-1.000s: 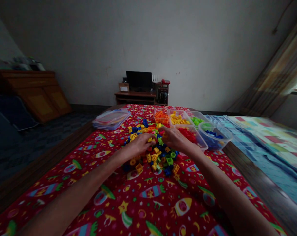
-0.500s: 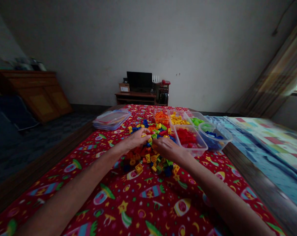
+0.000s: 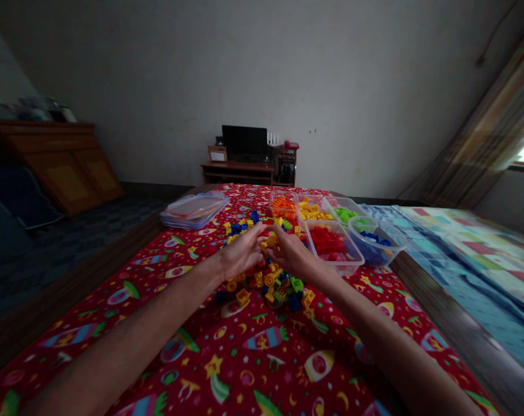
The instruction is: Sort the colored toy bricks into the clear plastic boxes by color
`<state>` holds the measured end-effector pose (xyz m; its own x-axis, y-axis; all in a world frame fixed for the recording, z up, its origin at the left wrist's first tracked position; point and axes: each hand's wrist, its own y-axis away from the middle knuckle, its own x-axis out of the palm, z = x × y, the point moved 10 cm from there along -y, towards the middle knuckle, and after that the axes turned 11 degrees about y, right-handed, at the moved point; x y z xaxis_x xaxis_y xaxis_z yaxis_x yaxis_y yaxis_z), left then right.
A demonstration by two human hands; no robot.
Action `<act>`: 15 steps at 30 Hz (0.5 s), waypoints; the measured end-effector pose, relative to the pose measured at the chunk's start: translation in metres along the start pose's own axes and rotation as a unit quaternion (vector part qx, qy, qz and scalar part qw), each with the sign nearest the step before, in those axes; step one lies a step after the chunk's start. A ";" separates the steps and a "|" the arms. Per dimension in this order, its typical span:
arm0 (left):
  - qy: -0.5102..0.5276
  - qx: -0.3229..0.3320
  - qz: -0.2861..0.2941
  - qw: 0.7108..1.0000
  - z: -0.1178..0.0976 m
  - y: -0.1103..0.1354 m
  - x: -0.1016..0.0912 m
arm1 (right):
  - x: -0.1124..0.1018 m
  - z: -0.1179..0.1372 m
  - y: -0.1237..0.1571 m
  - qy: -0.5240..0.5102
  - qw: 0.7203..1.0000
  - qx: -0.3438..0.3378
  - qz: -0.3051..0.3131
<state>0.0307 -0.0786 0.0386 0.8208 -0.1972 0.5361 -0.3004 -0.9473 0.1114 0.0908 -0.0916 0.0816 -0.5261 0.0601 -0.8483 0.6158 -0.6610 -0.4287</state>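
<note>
A heap of small plastic blocks in yellow, blue, red, green and orange lies on a red patterned cloth. My left hand and my right hand hover over the heap, fingertips meeting around a small yellow piece. Both hands are curled in a pinch. To the right stands a clear tub of red blocks. Behind it are tubs of orange, yellow and green blocks, and a round bowl of blue blocks.
A stack of clear lids lies at the far left of the cloth. A checked blue cloth covers the surface to the right. A low cabinet with a dark screen stands by the far wall, a wooden sideboard at left.
My right hand came away from the red tub's side to the heap's middle. Both hands rose a little and their fingertips met over the blocks.
</note>
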 end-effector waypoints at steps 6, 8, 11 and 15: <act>-0.073 0.058 -0.010 0.996 -0.005 -0.004 -0.008 | -0.003 0.005 0.005 0.018 0.998 -0.058 -0.006; -0.123 0.153 -0.058 0.979 -0.031 -0.002 -0.022 | -0.013 -0.005 0.004 0.055 0.998 -0.036 -0.019; -0.203 0.242 -0.090 0.945 -0.064 0.007 -0.033 | -0.035 -0.034 -0.006 0.118 0.992 0.025 -0.038; -0.249 0.232 -0.093 0.936 -0.078 0.008 -0.042 | -0.074 -0.101 -0.033 0.230 0.961 0.134 -0.072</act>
<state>-0.0444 -0.0580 0.0822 0.9972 -0.0013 0.0744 0.0191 -0.9617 -0.2734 0.1683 0.0014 0.1274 -0.2415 0.4487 -0.8604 0.3509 -0.7863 -0.5085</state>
